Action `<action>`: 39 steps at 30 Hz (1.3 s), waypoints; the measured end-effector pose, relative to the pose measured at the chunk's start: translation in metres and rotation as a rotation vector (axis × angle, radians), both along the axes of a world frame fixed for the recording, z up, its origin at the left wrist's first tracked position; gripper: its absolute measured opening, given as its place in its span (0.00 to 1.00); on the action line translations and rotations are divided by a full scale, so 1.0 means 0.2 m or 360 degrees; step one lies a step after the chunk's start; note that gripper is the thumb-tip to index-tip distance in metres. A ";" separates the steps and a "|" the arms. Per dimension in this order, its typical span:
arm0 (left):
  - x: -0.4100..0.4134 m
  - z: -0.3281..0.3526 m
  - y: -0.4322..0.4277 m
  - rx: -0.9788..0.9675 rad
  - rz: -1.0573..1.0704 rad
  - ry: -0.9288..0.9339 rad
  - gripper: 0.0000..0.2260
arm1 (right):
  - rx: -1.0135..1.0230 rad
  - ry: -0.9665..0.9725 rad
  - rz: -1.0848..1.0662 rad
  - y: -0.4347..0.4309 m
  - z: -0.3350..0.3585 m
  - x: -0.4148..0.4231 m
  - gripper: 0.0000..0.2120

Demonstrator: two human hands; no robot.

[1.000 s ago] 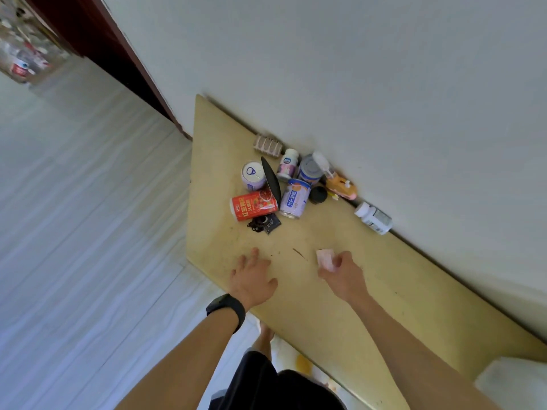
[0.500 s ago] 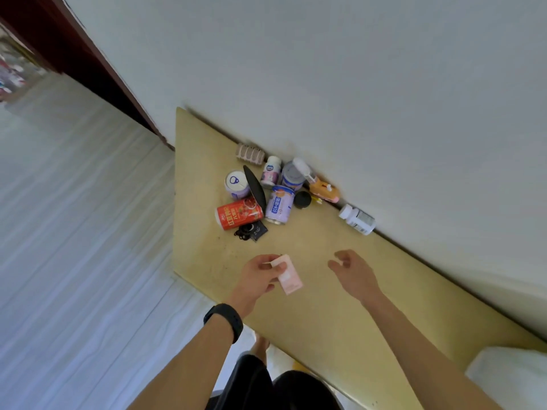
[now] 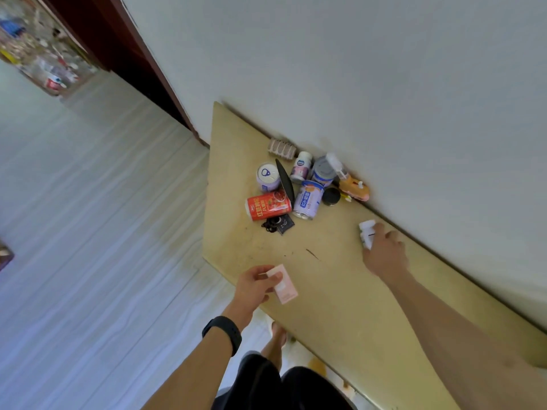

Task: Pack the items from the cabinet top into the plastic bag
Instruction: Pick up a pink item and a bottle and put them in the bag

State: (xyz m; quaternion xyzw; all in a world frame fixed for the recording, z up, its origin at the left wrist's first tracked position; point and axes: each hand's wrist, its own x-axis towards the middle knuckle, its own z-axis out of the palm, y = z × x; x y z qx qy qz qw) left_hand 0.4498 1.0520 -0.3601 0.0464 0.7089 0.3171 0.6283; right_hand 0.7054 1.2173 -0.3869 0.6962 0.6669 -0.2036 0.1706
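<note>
A yellow cabinet top (image 3: 334, 279) runs along a white wall. My left hand (image 3: 256, 287) pinches a small pink packet (image 3: 283, 284) over the cabinet's near edge. By the wall, my right hand (image 3: 384, 253) closes its fingers round a white pill bottle (image 3: 367, 232) lying on its side. A cluster of items sits further left: a red can (image 3: 268, 206) on its side, a purple can (image 3: 307, 199), a white-topped can (image 3: 268, 176), a small bottle (image 3: 301, 167), a grey tin (image 3: 323, 171), an orange spray bottle (image 3: 350, 184) and a black pouch (image 3: 279, 224). No plastic bag shows.
A ribbed pink pack (image 3: 282, 147) lies against the wall behind the cluster, and a black lid (image 3: 331, 196) beside the purple can. Pale floorboards (image 3: 97, 232) spread left, with a dark doorway (image 3: 118, 48) beyond. My legs show below the cabinet edge.
The pink packet passed from my right hand to my left, which drew it toward the near edge. My right hand then reached right to the wall and took hold of the white pill bottle.
</note>
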 end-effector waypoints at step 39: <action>2.85 1.17 -0.15 0.1959 -0.2557 0.1000 0.13 | 0.0838 0.2871 -0.2445 -2.19 1.07 1.82 0.32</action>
